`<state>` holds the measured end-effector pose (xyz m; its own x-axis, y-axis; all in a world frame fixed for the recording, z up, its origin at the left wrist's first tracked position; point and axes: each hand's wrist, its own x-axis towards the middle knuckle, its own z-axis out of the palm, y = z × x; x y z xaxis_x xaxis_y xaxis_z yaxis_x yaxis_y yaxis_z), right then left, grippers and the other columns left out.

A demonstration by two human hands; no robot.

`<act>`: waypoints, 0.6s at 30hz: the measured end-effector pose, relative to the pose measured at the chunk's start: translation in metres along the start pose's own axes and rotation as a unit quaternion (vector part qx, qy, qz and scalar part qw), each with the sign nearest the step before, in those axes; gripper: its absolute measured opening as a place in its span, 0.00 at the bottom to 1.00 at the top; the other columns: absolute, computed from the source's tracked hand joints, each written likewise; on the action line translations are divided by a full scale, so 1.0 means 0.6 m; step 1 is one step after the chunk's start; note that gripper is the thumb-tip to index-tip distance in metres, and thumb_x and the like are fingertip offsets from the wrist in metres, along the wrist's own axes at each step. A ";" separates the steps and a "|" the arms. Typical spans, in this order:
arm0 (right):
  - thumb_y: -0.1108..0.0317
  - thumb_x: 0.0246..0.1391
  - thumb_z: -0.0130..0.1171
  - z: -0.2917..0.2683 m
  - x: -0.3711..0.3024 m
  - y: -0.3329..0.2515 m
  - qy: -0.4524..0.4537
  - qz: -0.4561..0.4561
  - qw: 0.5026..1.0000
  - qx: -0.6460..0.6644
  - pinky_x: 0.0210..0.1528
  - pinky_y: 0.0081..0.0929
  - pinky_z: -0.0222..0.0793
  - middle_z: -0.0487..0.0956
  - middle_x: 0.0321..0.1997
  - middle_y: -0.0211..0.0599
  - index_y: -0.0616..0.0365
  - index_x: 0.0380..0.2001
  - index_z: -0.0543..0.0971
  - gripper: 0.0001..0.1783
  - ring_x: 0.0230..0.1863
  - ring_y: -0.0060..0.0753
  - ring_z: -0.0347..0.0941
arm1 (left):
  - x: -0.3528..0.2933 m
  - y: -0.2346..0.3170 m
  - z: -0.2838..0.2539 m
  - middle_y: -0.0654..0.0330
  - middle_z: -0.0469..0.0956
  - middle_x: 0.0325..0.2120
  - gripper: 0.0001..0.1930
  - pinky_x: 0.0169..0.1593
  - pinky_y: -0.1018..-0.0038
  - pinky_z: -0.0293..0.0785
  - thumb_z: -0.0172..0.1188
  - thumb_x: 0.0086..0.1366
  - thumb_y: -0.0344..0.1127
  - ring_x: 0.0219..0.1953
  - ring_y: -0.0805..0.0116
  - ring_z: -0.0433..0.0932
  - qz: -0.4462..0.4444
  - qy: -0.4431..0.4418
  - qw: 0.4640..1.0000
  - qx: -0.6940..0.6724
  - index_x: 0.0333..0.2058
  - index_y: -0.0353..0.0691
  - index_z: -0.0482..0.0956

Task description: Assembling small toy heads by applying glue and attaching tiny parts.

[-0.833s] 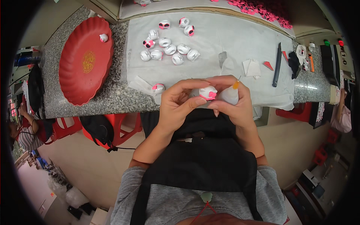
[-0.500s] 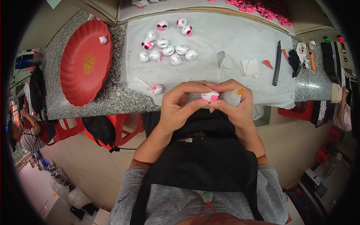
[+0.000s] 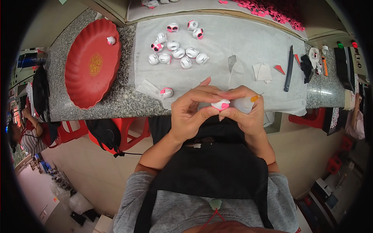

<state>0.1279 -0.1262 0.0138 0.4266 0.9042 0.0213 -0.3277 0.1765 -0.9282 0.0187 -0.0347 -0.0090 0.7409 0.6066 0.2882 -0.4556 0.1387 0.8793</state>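
Above the table's near edge, my left hand and my right hand pinch a small white toy head with a pink bow between their fingertips. One left finger is raised and stretched outward. My right hand also keeps a translucent squeeze bottle with an orange needle tip tucked in its palm, the needle pointing away to the right. Just left of my hands, another white head with pink trim rests on the paper. Several similar white heads, some with black-and-pink glasses, lie farther back.
A red scalloped tray at the left holds one small white piece. Toward the right are folded white paper, a dark flat bar, a red scrap and black cloth. Many pink pieces cover the back shelf.
The toy head has turned slightly between my fingertips, showing more of its bow. One left finger has lifted. The whole view has shifted a little.
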 end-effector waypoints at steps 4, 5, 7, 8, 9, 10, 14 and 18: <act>0.80 0.34 0.57 0.003 0.001 0.001 0.012 0.014 1.000 0.007 0.20 0.19 0.66 0.72 0.26 0.44 0.70 0.29 0.70 0.13 0.21 0.28 0.69 | 0.000 0.000 -0.004 0.56 0.72 0.32 0.10 0.55 0.60 0.43 0.56 0.48 0.26 0.39 0.67 0.70 -0.010 -0.007 1.000 0.007 0.32 0.35 0.70; 0.80 0.34 0.57 0.002 0.002 0.002 0.016 0.014 1.000 0.014 0.20 0.18 0.66 0.72 0.25 0.44 0.70 0.29 0.70 0.13 0.21 0.27 0.69 | 0.001 0.000 -0.005 0.57 0.72 0.32 0.11 0.55 0.61 0.44 0.55 0.48 0.26 0.38 0.68 0.70 -0.022 -0.008 1.000 0.006 0.33 0.35 0.70; 0.79 0.35 0.56 0.000 0.002 0.004 0.025 0.027 0.999 0.010 0.20 0.18 0.65 0.72 0.25 0.43 0.70 0.30 0.70 0.14 0.20 0.27 0.69 | 0.002 -0.001 -0.008 0.57 0.72 0.32 0.11 0.55 0.61 0.45 0.55 0.48 0.26 0.38 0.69 0.70 -0.039 -0.009 0.999 0.002 0.34 0.35 0.69; 0.79 0.35 0.56 -0.001 0.003 0.004 0.036 0.040 0.999 0.006 0.20 0.18 0.65 0.72 0.25 0.43 0.70 0.31 0.70 0.14 0.20 0.27 0.69 | 0.003 -0.001 -0.009 0.58 0.72 0.32 0.12 0.55 0.62 0.46 0.55 0.48 0.25 0.38 0.71 0.70 -0.056 -0.011 0.998 -0.002 0.34 0.34 0.69; 0.79 0.35 0.56 -0.001 0.004 0.002 0.036 0.040 0.999 0.006 0.20 0.18 0.65 0.72 0.25 0.43 0.70 0.31 0.70 0.14 0.20 0.27 0.69 | 0.003 0.000 -0.009 0.58 0.72 0.32 0.12 0.55 0.62 0.46 0.55 0.48 0.25 0.38 0.71 0.70 -0.056 -0.011 0.998 -0.002 0.34 0.34 0.69; 0.78 0.36 0.55 0.000 0.005 0.000 0.029 0.045 0.999 0.002 0.20 0.18 0.65 0.72 0.25 0.43 0.70 0.32 0.69 0.14 0.20 0.26 0.69 | 0.003 0.001 -0.007 0.58 0.72 0.32 0.12 0.55 0.63 0.46 0.55 0.48 0.24 0.38 0.71 0.70 -0.041 -0.005 0.999 0.011 0.35 0.34 0.69; 0.78 0.37 0.53 0.001 0.005 -0.001 0.015 0.045 0.999 -0.015 0.21 0.18 0.65 0.72 0.25 0.43 0.70 0.33 0.69 0.15 0.19 0.25 0.68 | 0.000 -0.002 -0.003 0.58 0.72 0.32 0.12 0.55 0.63 0.46 0.54 0.48 0.23 0.38 0.71 0.70 -0.020 0.013 1.000 0.011 0.35 0.34 0.69; 0.79 0.37 0.52 0.001 0.002 0.006 0.016 0.031 0.999 -0.011 0.21 0.18 0.66 0.72 0.25 0.42 0.70 0.33 0.69 0.14 0.19 0.25 0.68 | -0.003 -0.002 -0.001 0.58 0.72 0.31 0.12 0.55 0.62 0.46 0.53 0.48 0.23 0.38 0.71 0.70 -0.017 0.018 1.000 0.020 0.35 0.33 0.69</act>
<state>0.1265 -0.1242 0.0108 0.4324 0.9005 -0.0470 -0.3351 0.1121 -0.9355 0.0178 -0.0357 -0.0110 0.7374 0.6297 0.2443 -0.4100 0.1299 0.9028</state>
